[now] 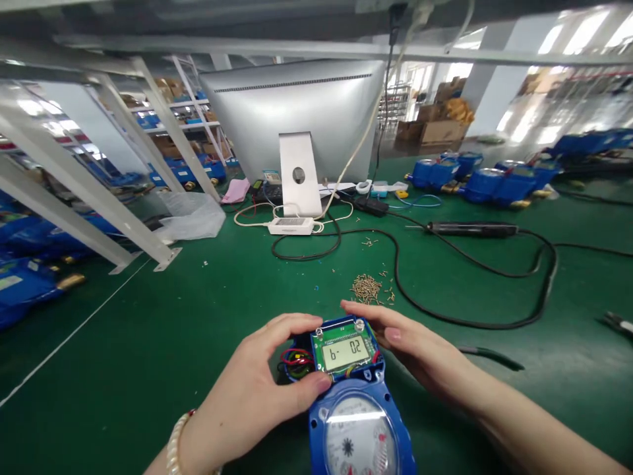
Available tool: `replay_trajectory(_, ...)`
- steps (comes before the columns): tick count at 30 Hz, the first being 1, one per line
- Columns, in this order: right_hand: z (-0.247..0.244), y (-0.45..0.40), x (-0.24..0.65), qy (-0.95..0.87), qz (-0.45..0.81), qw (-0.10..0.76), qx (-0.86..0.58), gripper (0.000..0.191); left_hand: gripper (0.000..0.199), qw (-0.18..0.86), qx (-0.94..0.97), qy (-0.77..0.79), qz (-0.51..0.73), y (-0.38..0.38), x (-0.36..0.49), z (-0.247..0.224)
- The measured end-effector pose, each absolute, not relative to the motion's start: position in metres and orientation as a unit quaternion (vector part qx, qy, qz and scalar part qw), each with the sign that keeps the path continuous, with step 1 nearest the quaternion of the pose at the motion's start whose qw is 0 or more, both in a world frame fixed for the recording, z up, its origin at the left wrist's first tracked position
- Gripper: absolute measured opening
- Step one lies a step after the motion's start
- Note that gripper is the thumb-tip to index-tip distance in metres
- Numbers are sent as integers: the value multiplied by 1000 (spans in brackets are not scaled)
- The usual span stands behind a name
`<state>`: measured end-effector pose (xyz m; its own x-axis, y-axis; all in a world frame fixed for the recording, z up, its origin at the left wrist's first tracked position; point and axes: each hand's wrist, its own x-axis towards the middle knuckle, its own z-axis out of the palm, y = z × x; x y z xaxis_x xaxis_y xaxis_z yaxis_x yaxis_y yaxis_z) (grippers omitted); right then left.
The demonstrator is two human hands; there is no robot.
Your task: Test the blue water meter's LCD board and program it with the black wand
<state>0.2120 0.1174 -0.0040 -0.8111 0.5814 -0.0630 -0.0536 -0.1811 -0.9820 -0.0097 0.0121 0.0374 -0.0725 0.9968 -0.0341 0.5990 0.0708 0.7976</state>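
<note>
Green worktop, blue meter at near edge of view, a bit right of centre, between both hands. Meter's upper section is open: green circuit board showing, LCD on with characters, red wires at its left side. Round dial below, partly cut off by frame bottom.

Left hand: grip closed on the meter's upper section, thumb at lower left corner of board, fingers at upper left. Beaded bracelet on that wrist. Right hand: alongside the meter's right side, fingers stretched past the far corner; cannot tell if its grip presses or just rests.

Beyond: pile of small screws, a few loose around it. Black electric screwdriver lying to the right, cable looping across. Silver monitor, back side facing, white power adapter in front of its stand. Clear plastic bag left. More blue meters far right.
</note>
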Motion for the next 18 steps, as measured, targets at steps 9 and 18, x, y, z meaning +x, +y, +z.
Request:
replay_trajectory(9,3,114,215,-608,741,194,-212,53,40,248,623,683,289,4,-5,35)
replay_trajectory(18,9,112,211,-581,757,195,-226,53,41,241,538,763,265,16,22,47)
